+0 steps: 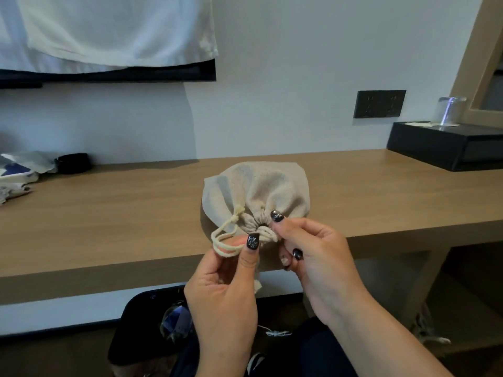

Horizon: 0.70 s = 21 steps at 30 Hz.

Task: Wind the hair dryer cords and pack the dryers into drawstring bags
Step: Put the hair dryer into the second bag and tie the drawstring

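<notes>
Fingers of my left hand (223, 289) pinched the cord (224, 242) while my right hand (313, 257) gripped the bag (258, 191) at its gathered mouth, mid-frame over the desk (109, 213) edge. Pulling unevenly, I judged, could snag the cord and leave the mouth gaping.

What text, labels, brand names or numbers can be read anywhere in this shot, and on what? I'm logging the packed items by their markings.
None can be read.
Drawstring bag: plain beige cloth, no print showing.
Black wall socket panel: no legible marking.
White and blue packet at the far left of the wooden desk: blue pattern, too blurred to read.
Black box: no visible label.
</notes>
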{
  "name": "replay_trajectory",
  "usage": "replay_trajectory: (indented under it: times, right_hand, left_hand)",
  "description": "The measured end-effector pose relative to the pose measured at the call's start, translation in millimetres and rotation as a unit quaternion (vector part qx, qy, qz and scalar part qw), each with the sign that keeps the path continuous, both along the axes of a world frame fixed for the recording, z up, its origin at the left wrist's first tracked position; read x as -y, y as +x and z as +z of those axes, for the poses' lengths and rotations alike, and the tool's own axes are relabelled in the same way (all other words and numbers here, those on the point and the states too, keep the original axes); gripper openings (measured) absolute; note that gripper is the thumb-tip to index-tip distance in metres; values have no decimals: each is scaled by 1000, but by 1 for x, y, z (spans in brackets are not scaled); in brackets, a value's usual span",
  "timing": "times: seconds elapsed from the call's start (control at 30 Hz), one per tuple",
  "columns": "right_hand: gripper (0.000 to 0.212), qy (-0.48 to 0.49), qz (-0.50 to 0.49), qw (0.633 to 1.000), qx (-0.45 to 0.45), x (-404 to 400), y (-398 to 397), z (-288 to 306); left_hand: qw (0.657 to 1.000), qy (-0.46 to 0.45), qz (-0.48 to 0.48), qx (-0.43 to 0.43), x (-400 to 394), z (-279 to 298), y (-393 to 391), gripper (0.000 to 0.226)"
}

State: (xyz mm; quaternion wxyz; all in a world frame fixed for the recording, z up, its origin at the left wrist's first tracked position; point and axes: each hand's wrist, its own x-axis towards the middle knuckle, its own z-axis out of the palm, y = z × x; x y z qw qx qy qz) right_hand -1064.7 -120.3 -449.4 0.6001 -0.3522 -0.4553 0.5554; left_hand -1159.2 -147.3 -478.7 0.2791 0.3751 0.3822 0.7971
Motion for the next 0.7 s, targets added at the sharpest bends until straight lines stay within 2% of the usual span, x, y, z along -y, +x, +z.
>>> replay_trajectory:
  times: [0.17, 0.33, 0.47, 0.53, 0.6, 0.7]
  right_hand:
    - [18, -24, -70, 996, -41, -5, 5, -1]
    - [16, -17, -111, 993, -42, -9, 7, -2]
    - [29, -12, -184, 981, -59, -14, 13, 0]
    - [31, 1, -223, 974, -40, -16, 15, -3]
    - [26, 27, -250, 968, -10, -14, 16, -7]
    - [26, 32, -207, 978, 12, -11, 20, -10]
  left_hand:
    - [999, -38, 16, 13, 1, -1, -10, 16]
    - [998, -50, 46, 7, -2, -2, -14, 14]
    - [996, -61, 60, -22, -4, -4, -15, 3]
    - [996, -66, 48, -22, -7, -5, -14, 6]
    - [997, -69, 26, 21, -8, -1, -7, 6]
    - [997, -65, -4, 45, -9, 6, 0, 17]
